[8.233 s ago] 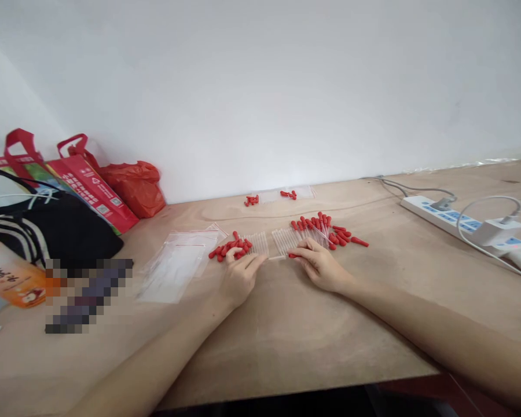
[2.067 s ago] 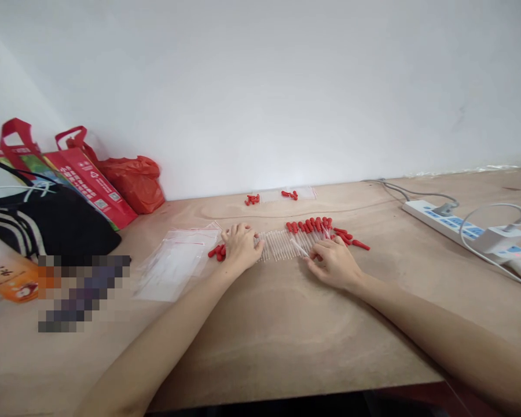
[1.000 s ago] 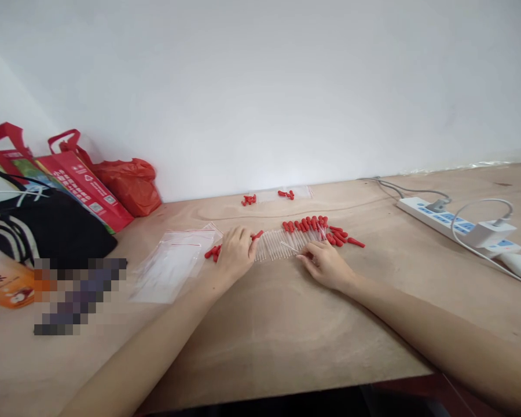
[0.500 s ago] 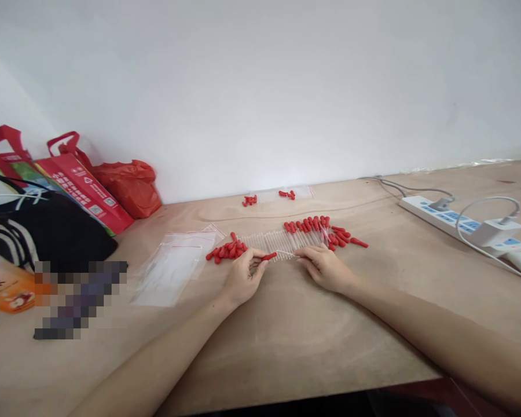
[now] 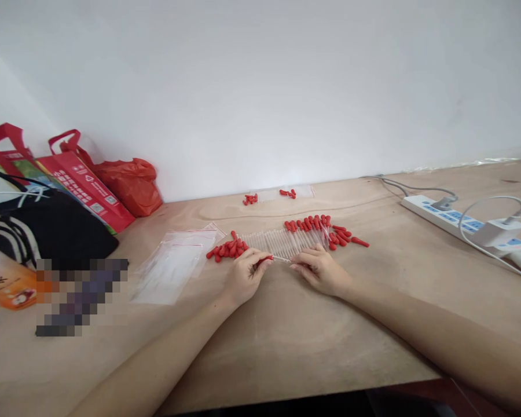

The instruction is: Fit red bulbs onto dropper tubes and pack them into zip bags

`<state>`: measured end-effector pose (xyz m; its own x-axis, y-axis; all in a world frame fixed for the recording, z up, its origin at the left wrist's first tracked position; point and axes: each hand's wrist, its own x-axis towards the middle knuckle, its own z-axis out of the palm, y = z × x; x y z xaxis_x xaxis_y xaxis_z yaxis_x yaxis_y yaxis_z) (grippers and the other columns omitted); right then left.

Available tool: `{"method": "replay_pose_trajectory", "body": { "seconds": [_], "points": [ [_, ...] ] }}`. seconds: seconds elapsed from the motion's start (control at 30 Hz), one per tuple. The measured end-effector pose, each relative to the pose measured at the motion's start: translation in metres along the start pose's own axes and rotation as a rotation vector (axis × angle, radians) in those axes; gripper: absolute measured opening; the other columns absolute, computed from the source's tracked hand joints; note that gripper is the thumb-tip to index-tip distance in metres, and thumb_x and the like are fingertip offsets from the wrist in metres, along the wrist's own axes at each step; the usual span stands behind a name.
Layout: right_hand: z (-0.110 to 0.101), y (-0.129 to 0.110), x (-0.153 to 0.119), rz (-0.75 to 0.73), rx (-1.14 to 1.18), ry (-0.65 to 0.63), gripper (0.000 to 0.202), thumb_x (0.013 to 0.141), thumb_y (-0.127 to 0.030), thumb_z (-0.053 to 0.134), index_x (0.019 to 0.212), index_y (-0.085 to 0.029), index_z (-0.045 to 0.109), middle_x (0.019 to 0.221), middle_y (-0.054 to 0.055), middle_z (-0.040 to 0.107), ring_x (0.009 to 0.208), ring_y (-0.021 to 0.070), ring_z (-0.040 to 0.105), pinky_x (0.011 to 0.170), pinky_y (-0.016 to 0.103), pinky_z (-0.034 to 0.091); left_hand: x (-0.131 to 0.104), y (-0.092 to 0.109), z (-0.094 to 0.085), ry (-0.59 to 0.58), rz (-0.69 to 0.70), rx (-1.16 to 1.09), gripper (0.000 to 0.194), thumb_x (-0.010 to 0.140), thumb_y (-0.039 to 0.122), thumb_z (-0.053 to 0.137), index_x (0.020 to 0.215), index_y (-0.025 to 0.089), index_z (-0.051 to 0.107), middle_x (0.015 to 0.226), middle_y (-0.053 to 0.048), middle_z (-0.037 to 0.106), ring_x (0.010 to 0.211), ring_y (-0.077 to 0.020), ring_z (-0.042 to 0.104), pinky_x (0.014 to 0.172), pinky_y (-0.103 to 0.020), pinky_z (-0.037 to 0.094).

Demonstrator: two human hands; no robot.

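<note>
Right now the left hand (image 5: 245, 274) is pinching a red bulb (image 5: 268, 258), the right hand (image 5: 325, 273) is gripping a thin clear tube (image 5: 282, 260) — its long axis running sideways between them, bulb at the left end. White characters (image 5: 72, 186) are crossing the red tote bag (image 5: 87, 191) — too small for me to read.

A wooden tabletop (image 5: 286, 341), white wall (image 5: 260, 92) and power strip (image 5: 449, 218) show an indoor workspace.

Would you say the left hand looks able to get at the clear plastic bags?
Probably yes: the clear plastic bags lie close to the left hand, and the pile of red bulbs leaves the nearer side open. That hand pinches a single red bulb, though, which may need releasing first.
</note>
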<state>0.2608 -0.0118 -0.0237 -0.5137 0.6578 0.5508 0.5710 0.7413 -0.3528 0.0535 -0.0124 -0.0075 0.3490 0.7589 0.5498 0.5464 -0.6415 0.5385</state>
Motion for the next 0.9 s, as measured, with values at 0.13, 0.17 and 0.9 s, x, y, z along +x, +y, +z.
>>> {"method": "replay_pose_trajectory", "body": {
  "seconds": [0.13, 0.17, 0.9],
  "points": [
    [-0.002, 0.001, 0.001, -0.016, 0.014, -0.02, 0.018, 0.085, -0.025, 0.042, 0.086, -0.017, 0.058, 0.071, 0.002, 0.061, 0.062, 0.0118, 0.05, 0.066, 0.027, 0.027, -0.002, 0.002, -0.001, -0.012, 0.039, 0.008, 0.016, 0.083, 0.023, 0.046, 0.083, 0.016, 0.06, 0.075, -0.003, 0.055, 0.07, -0.0122, 0.053, 0.065, -0.024, 0.044],
    [-0.003, 0.001, 0.001, -0.02, 0.008, -0.029, 0.018, 0.085, -0.024, 0.042, 0.086, -0.017, 0.059, 0.071, 0.002, 0.061, 0.062, 0.0116, 0.05, 0.066, 0.028, 0.026, -0.002, 0.002, -0.001, -0.02, 0.049, 0.013, 0.016, 0.083, 0.023, 0.045, 0.083, 0.016, 0.059, 0.075, -0.003, 0.055, 0.07, -0.0121, 0.052, 0.064, -0.024, 0.043],
    [-0.004, -0.008, 0.002, -0.102, -0.16, -0.081, 0.023, 0.085, -0.02, 0.037, 0.074, -0.016, 0.057, 0.068, 0.001, 0.06, 0.057, 0.0105, 0.045, 0.063, 0.029, 0.018, -0.006, 0.006, 0.0, -0.173, 0.269, 0.273, 0.017, 0.084, 0.023, 0.041, 0.077, 0.018, 0.055, 0.073, -0.001, 0.06, 0.066, -0.0119, 0.051, 0.079, -0.033, 0.031]
  ]
}}
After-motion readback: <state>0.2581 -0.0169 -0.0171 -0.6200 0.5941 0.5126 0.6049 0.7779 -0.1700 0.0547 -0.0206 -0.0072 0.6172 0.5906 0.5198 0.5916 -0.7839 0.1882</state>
